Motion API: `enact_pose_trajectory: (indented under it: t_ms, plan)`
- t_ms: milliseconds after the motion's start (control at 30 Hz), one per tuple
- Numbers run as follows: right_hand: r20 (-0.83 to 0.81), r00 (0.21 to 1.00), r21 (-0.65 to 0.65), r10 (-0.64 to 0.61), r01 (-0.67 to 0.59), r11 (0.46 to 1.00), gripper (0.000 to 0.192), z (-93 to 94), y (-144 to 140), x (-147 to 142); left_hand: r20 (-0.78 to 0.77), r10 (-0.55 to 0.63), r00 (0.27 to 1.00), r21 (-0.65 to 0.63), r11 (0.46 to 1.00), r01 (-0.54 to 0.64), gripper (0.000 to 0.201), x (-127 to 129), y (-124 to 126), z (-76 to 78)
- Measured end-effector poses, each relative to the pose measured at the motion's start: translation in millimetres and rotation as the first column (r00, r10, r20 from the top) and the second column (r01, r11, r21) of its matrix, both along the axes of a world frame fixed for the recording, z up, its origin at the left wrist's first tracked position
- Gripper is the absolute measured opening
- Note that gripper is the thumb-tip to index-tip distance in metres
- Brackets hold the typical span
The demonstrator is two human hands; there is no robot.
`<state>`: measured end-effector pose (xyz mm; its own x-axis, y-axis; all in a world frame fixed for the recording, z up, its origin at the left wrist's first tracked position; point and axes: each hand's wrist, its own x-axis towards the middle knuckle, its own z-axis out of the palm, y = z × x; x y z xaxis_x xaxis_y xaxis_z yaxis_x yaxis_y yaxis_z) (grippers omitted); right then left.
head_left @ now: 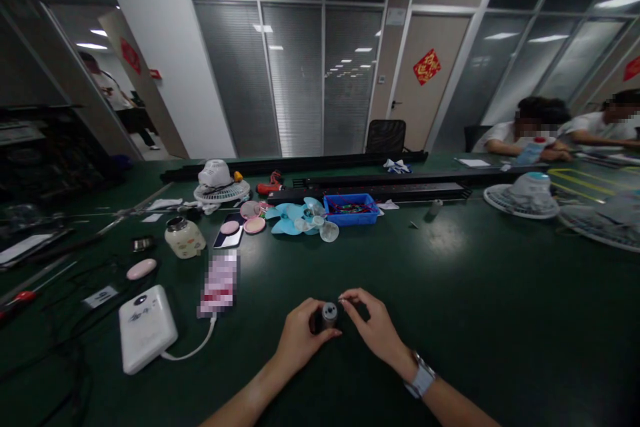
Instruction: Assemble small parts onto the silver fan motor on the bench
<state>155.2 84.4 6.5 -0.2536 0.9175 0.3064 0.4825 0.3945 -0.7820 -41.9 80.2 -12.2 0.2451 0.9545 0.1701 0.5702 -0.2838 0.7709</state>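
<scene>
One metal cylinder (329,314), lower centre, gripped by left hand (301,331); right hand (374,328) pinches a tiny part (342,300), unattached; work appears unfinished.

L hand (300,332): bare, qty 1. R hand (374,327): bare, qty 1. Watch-type band (423,377), R-side, qty 1: wide, lt-gry, silv. edge. Forearms (263,387): bare.

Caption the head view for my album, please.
Over a green table, left fingers hold a small metal cylinder while right fingers pinch a tiny piece beside it.
</scene>
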Motion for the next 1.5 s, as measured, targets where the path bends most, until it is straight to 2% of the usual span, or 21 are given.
enact_pose_trajectory:
  t_ms: [167, 600, 667, 767, 833, 967, 1067, 1133, 1300, 1500]
  plan:
    - [-0.001, 0.997, 0.006, 0.074, -0.074, 0.997, 0.014, 6.3, -8, -5, 0.005, -0.002, 1.0, 0.009, 1.0, 0.002, 0.034, 1, -1, 0.2]
    - [0.044, 0.993, 0.089, 0.11, -0.114, 0.989, 0.013, 10.9, -6, -15, 0.019, 0.01, 1.0, 0.034, 0.999, -0.01, 0.033, 3, -2, 0.1]
    - [0.029, 0.993, 0.066, 0.117, -0.118, 0.991, 0.013, 10.3, -7, -14, 0.029, 0.004, 1.0, 0.032, 0.999, -0.005, 0.041, 2, -3, 0.6]
    - [-0.014, 0.991, 0.032, 0.132, -0.131, 0.991, 0.014, 7.2, -7, -14, 0.054, -0.008, 0.999, 0.023, 1.0, 0.007, 0.072, 2, -7, 1.3]
    - [-0.045, 0.989, 0.021, 0.139, -0.139, 0.99, 0.013, 3.4, -7, -13, 0.083, -0.017, 0.996, 0.015, 1.0, 0.015, 0.085, 3, -9, 1.5]
    - [-0.092, 0.988, -0.001, 0.12, -0.12, 0.993, 0.01, -5.5, -5, -14, 0.187, -0.083, 0.979, 0.038, 0.996, 0.078, 0.069, 7, -11, 3.7]
    - [-0.089, 0.989, -0.01, 0.117, -0.119, 0.993, 0.007, -9.2, -6, -13, 0.206, -0.109, 0.972, 0.047, 0.994, 0.101, 0.058, 9, -13, 7.2]
    - [-0.065, 0.989, 0.005, 0.134, -0.133, 0.991, 0.007, -9.9, -8, -10, 0.191, -0.113, 0.975, 0.055, 0.993, 0.104, 0.059, 9, -14, 8.6]
    - [-0.028, 0.98, 0.031, 0.195, -0.194, 0.98, 0.021, -9.5, -11, -3, 0.183, -0.129, 0.975, 0.136, 0.985, 0.105, 0.066, 4, -18, 5.7]
    - [-0.048, 0.985, 0.035, 0.164, -0.163, 0.986, 0.019, -17.9, -9, -4, 0.25, -0.234, 0.939, 0.227, 0.957, 0.178, 0.052, -1, -21, 9.1]
